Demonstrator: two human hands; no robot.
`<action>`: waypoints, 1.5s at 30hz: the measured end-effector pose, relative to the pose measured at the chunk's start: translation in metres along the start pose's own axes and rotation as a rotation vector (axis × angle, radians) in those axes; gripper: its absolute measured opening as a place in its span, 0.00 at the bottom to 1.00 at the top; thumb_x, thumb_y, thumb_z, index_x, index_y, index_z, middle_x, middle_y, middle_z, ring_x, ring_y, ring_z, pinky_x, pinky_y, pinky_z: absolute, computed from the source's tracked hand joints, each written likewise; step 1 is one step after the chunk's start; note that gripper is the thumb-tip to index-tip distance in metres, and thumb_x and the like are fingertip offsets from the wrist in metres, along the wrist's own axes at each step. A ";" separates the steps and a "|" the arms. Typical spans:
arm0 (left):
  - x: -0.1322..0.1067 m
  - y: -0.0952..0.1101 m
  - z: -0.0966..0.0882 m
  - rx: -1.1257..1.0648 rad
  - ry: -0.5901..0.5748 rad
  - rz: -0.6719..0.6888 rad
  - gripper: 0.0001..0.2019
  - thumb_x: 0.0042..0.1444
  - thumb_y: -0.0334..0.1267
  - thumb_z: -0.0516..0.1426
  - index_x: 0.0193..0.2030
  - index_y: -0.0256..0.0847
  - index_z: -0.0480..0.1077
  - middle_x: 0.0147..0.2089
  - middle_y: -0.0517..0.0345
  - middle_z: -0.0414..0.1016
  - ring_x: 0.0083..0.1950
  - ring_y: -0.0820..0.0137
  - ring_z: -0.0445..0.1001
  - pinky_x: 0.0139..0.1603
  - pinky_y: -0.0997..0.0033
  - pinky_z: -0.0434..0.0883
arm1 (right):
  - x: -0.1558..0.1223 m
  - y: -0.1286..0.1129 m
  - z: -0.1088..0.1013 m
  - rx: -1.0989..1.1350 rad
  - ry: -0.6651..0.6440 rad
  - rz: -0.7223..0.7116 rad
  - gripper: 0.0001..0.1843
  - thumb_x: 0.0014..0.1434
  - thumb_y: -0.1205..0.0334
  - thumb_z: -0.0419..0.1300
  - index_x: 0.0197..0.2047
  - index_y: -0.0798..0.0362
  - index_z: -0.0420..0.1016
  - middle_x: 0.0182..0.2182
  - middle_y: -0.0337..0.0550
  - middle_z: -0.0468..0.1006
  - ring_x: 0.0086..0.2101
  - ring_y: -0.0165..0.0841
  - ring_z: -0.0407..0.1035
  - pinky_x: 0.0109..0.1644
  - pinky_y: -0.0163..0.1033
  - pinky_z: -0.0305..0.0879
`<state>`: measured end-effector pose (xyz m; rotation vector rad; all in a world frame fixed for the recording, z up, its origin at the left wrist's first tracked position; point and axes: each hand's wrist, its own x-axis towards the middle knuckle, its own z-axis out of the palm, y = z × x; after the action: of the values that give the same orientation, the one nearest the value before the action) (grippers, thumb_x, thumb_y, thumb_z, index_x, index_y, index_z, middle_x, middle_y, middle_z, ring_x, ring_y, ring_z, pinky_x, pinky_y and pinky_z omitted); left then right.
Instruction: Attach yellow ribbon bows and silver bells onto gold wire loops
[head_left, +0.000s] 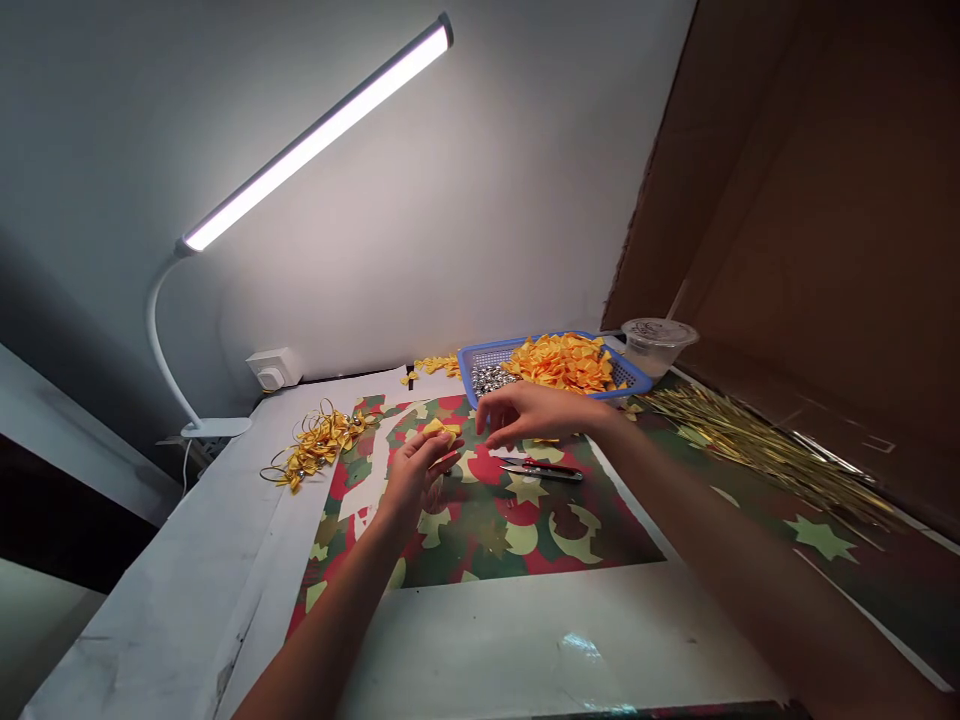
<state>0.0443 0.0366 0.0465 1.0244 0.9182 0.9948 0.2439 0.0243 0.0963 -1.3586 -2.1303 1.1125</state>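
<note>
Star-patterned mat (525,525): your left hand (411,478) is pinching a yellow ribbon piece (439,430); your right hand (529,410) is hovering just beside it, over snips (541,468), grasp unclear.

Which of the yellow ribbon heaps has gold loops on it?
The heap left of the left hand, by the lamp base. The pile in the blue basket and the small cluster at the wall show none.
</note>
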 end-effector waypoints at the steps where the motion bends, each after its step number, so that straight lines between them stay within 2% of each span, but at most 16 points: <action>1: -0.001 0.001 0.000 0.000 -0.007 0.001 0.13 0.35 0.40 0.67 0.27 0.35 0.76 0.34 0.49 0.79 0.42 0.61 0.77 0.45 0.64 0.72 | 0.001 0.000 0.001 -0.010 0.022 -0.013 0.09 0.51 0.59 0.62 0.35 0.54 0.71 0.27 0.40 0.76 0.29 0.30 0.71 0.31 0.33 0.63; 4: -0.003 0.002 0.002 0.001 -0.025 0.012 0.13 0.35 0.40 0.68 0.28 0.35 0.77 0.35 0.50 0.79 0.42 0.63 0.76 0.43 0.67 0.72 | 0.002 0.000 0.003 -0.054 0.100 -0.084 0.10 0.53 0.56 0.61 0.36 0.53 0.73 0.31 0.42 0.76 0.32 0.32 0.70 0.33 0.34 0.63; 7: -0.003 0.001 0.003 -0.001 -0.044 0.038 0.13 0.33 0.40 0.68 0.28 0.36 0.77 0.35 0.52 0.78 0.39 0.66 0.76 0.43 0.69 0.71 | 0.005 0.000 0.007 -0.024 0.125 -0.138 0.13 0.56 0.52 0.58 0.37 0.53 0.74 0.32 0.42 0.76 0.32 0.32 0.70 0.32 0.34 0.64; 12: -0.001 -0.002 0.002 0.025 -0.066 0.101 0.12 0.35 0.40 0.67 0.30 0.38 0.78 0.32 0.57 0.78 0.33 0.72 0.74 0.41 0.71 0.71 | 0.014 -0.001 0.017 0.271 0.041 -0.108 0.21 0.56 0.42 0.55 0.32 0.54 0.72 0.31 0.41 0.75 0.28 0.29 0.71 0.32 0.34 0.66; 15: -0.003 -0.002 0.002 0.061 -0.061 0.134 0.10 0.37 0.39 0.66 0.28 0.37 0.78 0.28 0.59 0.76 0.30 0.74 0.72 0.38 0.73 0.70 | 0.017 -0.002 0.021 0.384 0.055 -0.071 0.23 0.54 0.40 0.56 0.32 0.54 0.72 0.30 0.40 0.75 0.26 0.27 0.69 0.30 0.33 0.66; 19: -0.005 0.000 0.002 0.091 -0.049 0.173 0.08 0.39 0.38 0.65 0.27 0.36 0.77 0.23 0.62 0.72 0.27 0.75 0.69 0.34 0.73 0.69 | 0.016 -0.005 0.024 0.463 0.073 -0.072 0.19 0.51 0.45 0.62 0.32 0.54 0.73 0.29 0.38 0.73 0.27 0.25 0.67 0.29 0.31 0.64; 22: -0.004 0.001 0.002 0.089 -0.051 0.193 0.07 0.40 0.37 0.63 0.26 0.36 0.75 0.23 0.62 0.71 0.26 0.75 0.69 0.33 0.73 0.69 | 0.016 -0.005 0.025 0.576 0.083 -0.020 0.17 0.48 0.49 0.66 0.30 0.55 0.74 0.26 0.36 0.73 0.26 0.24 0.66 0.29 0.30 0.63; 27: -0.001 0.000 0.001 0.050 -0.070 0.216 0.05 0.40 0.36 0.59 0.24 0.38 0.68 0.20 0.65 0.68 0.23 0.76 0.67 0.28 0.75 0.67 | 0.020 0.000 0.026 0.802 0.105 0.031 0.16 0.42 0.53 0.70 0.27 0.55 0.74 0.22 0.32 0.71 0.23 0.21 0.64 0.29 0.28 0.61; 30: -0.001 0.000 0.001 0.051 -0.069 0.235 0.08 0.42 0.39 0.60 0.27 0.39 0.66 0.18 0.68 0.65 0.20 0.77 0.64 0.25 0.76 0.65 | 0.023 0.004 0.025 0.859 0.097 0.039 0.16 0.41 0.54 0.71 0.28 0.55 0.74 0.23 0.33 0.71 0.23 0.21 0.65 0.30 0.29 0.63; 35: -0.001 -0.001 0.001 0.094 -0.092 0.269 0.14 0.43 0.45 0.63 0.31 0.38 0.71 0.18 0.68 0.64 0.19 0.78 0.62 0.23 0.76 0.62 | 0.024 0.007 0.025 0.954 0.058 0.046 0.15 0.41 0.57 0.71 0.29 0.56 0.74 0.23 0.34 0.72 0.24 0.21 0.66 0.29 0.28 0.64; 41: 0.001 -0.003 -0.002 0.114 -0.079 0.295 0.15 0.43 0.47 0.64 0.29 0.38 0.70 0.17 0.69 0.62 0.18 0.80 0.59 0.20 0.78 0.57 | 0.024 0.008 0.027 1.055 0.001 0.044 0.13 0.42 0.60 0.71 0.29 0.56 0.75 0.23 0.35 0.73 0.23 0.21 0.66 0.28 0.26 0.65; 45: 0.000 -0.002 -0.001 0.119 -0.074 0.292 0.17 0.42 0.49 0.64 0.31 0.37 0.70 0.17 0.69 0.61 0.18 0.80 0.58 0.20 0.78 0.57 | 0.024 0.007 0.028 1.103 -0.015 0.052 0.11 0.44 0.64 0.70 0.31 0.56 0.76 0.26 0.37 0.74 0.26 0.23 0.69 0.28 0.27 0.67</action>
<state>0.0433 0.0362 0.0443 1.3140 0.7869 1.1459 0.2178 0.0354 0.0711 -0.8299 -1.0809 1.8783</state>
